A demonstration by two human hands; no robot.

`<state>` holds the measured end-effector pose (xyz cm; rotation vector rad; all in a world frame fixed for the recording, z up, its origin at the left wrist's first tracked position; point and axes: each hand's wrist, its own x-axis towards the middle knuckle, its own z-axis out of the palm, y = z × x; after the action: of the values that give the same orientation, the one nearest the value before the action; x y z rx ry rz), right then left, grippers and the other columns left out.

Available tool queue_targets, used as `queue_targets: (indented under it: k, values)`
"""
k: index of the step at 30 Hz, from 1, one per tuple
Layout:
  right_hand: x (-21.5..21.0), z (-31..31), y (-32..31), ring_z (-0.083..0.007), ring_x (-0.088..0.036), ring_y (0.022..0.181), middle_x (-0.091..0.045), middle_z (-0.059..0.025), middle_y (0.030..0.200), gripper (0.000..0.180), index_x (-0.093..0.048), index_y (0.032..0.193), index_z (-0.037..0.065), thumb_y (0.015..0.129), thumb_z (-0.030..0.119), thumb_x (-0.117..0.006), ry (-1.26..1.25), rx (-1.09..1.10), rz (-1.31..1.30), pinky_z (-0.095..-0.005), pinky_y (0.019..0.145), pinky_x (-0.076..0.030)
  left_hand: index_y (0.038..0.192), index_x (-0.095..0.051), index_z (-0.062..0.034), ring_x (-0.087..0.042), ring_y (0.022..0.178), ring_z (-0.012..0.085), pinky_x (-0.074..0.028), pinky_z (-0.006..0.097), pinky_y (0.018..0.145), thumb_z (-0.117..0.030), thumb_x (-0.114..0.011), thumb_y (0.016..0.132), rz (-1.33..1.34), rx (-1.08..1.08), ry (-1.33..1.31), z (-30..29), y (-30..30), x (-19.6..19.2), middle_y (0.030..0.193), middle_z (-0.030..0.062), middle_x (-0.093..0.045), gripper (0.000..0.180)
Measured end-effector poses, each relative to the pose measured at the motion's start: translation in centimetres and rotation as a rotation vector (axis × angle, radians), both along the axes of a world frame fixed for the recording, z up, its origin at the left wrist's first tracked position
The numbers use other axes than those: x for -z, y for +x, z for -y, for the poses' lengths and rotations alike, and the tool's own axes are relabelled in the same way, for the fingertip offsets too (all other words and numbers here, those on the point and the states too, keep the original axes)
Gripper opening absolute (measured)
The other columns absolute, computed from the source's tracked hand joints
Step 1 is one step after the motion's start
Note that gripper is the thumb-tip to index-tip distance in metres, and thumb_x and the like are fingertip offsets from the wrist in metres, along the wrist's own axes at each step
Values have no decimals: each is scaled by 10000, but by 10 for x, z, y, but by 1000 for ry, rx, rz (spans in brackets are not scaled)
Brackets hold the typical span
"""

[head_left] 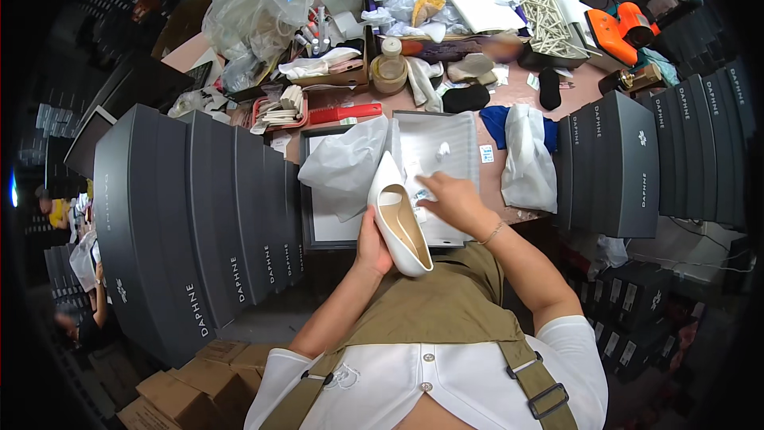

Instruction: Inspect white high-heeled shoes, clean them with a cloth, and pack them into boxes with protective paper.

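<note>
My left hand (372, 245) is closed around the side of a white pointed-toe shoe (383, 227), its toe pointing away from me and its beige inside facing up. To the right of the shoe, my right hand (457, 205) hovers with bent fingers, thumb and forefinger apart. A small whitish piece with bluish marks (419, 196) shows by those fingertips; whether they touch it I cannot make out. Beneath the hands lies an open shoe box (330, 232). White tissue paper (344, 167) stands crumpled in its left half, and a pale sheet (455, 139) lines the right half.
Dark shoe boxes (147, 223) stand in a row on my left, and more boxes (609, 163) stand right. Behind lie a red-handled tool (344, 113), a jar (389, 72), a wrapped white bundle (528, 163), a tray of white sticks (549, 24) and an orange device (611, 34).
</note>
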<state>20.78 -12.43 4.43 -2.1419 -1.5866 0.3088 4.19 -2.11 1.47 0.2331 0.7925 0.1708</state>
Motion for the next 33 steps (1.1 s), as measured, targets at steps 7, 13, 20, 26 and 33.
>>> queue_targets:
  k: [7, 13, 20, 26, 33]
  values:
    - [32, -17, -29, -219, -641, 604, -591, -41, 711, 90, -562, 786, 85, 777, 169, -591, -28, -303, 249, -348, 542, -488, 1400, -361, -52, -430, 1292, 272, -343, 433, 1093, -451, -255, 1026, -45, 97, -18, 25, -7, -22, 1404, 128, -439, 556]
    - [-5, 19, -28, -229, -601, 599, -569, -55, 688, 181, -617, 889, 67, 720, 125, -650, 295, 45, 188, -354, 534, -460, 1362, -426, -50, -499, 1218, 291, -412, 456, 1033, -485, -272, 1013, -82, -48, -50, 4, -13, -8, 1338, 142, -507, 579]
    - [13, 10, -55, -433, -325, 1346, -429, -285, 1359, 598, -379, 1356, -41, 953, 393, -461, 9, -130, -550, -509, 1109, -245, 1417, -349, -64, -419, 1298, 283, -341, 429, 1095, -515, -285, 1010, 14, -1, 117, 14, -11, -6, 1422, 130, -418, 610]
    - [-33, -17, -57, -383, -366, 1290, -465, -251, 1253, 560, -421, 1212, -32, 948, 461, -429, -433, -105, -251, -627, 1042, -224, 1450, -290, -98, -372, 1340, 282, -324, 430, 1107, -561, -252, 998, 29, 95, 41, 21, -13, -20, 1461, 129, -358, 648]
    - [14, -6, -58, -334, -402, 1260, -462, -223, 1244, 640, -440, 1210, -65, 977, 520, -321, -159, -48, -480, -669, 1044, -168, 1446, -287, -85, -394, 1319, 271, -330, 420, 1103, -542, -270, 1004, -15, 142, 189, 29, -11, -14, 1437, 127, -386, 636]
